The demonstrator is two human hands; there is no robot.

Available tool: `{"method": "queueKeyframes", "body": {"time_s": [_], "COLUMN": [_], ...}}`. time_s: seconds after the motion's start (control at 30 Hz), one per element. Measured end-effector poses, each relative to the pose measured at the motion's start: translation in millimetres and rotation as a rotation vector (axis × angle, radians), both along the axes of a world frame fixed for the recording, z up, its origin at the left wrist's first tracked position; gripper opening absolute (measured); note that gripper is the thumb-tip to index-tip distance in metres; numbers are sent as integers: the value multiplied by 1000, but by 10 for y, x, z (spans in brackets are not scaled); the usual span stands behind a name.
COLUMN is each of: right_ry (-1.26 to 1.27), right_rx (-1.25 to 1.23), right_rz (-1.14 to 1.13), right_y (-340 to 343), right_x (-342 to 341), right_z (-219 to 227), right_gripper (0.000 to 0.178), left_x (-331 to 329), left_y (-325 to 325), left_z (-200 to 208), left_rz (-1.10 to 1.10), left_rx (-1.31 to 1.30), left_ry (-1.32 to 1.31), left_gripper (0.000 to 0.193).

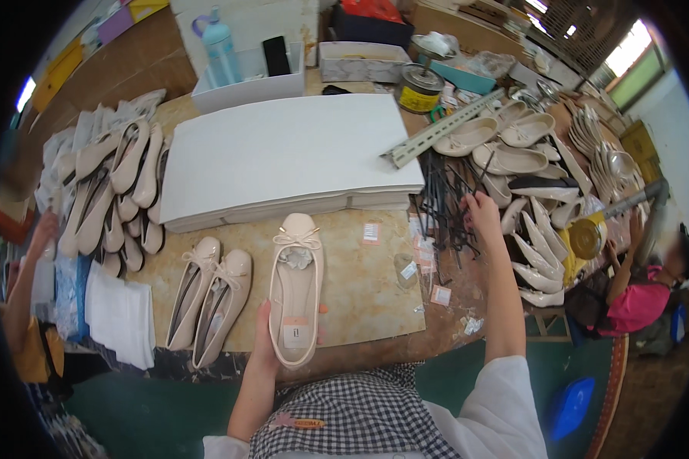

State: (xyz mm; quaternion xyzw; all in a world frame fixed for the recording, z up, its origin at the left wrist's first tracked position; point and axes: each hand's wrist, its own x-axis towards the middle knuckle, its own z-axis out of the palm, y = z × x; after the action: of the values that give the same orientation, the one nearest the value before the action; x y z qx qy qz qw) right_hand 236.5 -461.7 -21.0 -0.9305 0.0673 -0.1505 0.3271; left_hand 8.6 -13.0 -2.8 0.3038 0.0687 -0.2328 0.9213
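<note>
Beige, glossy material is covering the flat shoe (pixel 296 294), which the left hand (pixel 262 336) is holding over the near edge of the table (pixel 371 298), its fingers wrapping around the heel part. Probably this shoe is feeling light, flexible and rather slippery (its small bow (pixel 297 231) is looking delicate), so the heel and sides are offering the safer hold. Beside the black strips (pixel 445 200), the right hand (pixel 482 214) is curling its fingers narrowly, but I cannot tell whether they are gripping one.

Beige shoe (pixel 289 287) — white sheets (pixel 291 145), light-blue bottle (pixel 221 55) — black-and-white checked apron (pixel 352 409), pink shirt (pixel 628 307)
</note>
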Motion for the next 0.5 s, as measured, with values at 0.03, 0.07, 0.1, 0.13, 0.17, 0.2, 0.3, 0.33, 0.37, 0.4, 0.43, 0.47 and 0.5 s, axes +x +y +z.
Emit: {"method": "queueKeyframes", "body": {"time_s": [0.03,0.07,0.1,0.13,0.17,0.2,0.3,0.33,0.37,0.4,0.43,0.47,0.5], "right_ry": [126,257,182,105,283,460,295,205,93,-23,-47,-17,6], "right_rx": [114,226,132,48,85,115,-221,-380,-548,-717,-729,-639,-547], "right_rz": [-22,-39,-25,-13,-3,-1,51,-17,-26,-30,26,21,46], "right_y": [-11,-17,-127,-230,-151,-104,18,293,237,240,218,194,521], "right_x": [120,245,328,367,384,355,168,6,-54,-71,-72,-161,-290], "right_z": [-103,-143,-131,-123,-55,23,56,195,108,77,76,43,294], "right_gripper": [32,32,31,31,32,33,39,44,46,50,49,49,48], "left_x": [-44,-76,-89,-88,-82,-103,-50,-48,-6,28,63,79,61], "left_y": [67,107,128,146,119,119,175,192,176,172,175,198,222], "left_z": [-36,-61,-70,-48,36,41,-19,-27,-29,-24,-11,7,35], "left_rz": [7,31,55,77,155,191,268,296,288,279,268,254,285], "left_rx": [-20,0,25,57,182,226,292,276,246,261,276,290,294], "left_ry": [-28,-28,-27,-22,61,50,13,14,7,-23,-53,-84,-75], "left_gripper": [85,84,82,81,89,87,82,79,77,76,75,73,71]}}
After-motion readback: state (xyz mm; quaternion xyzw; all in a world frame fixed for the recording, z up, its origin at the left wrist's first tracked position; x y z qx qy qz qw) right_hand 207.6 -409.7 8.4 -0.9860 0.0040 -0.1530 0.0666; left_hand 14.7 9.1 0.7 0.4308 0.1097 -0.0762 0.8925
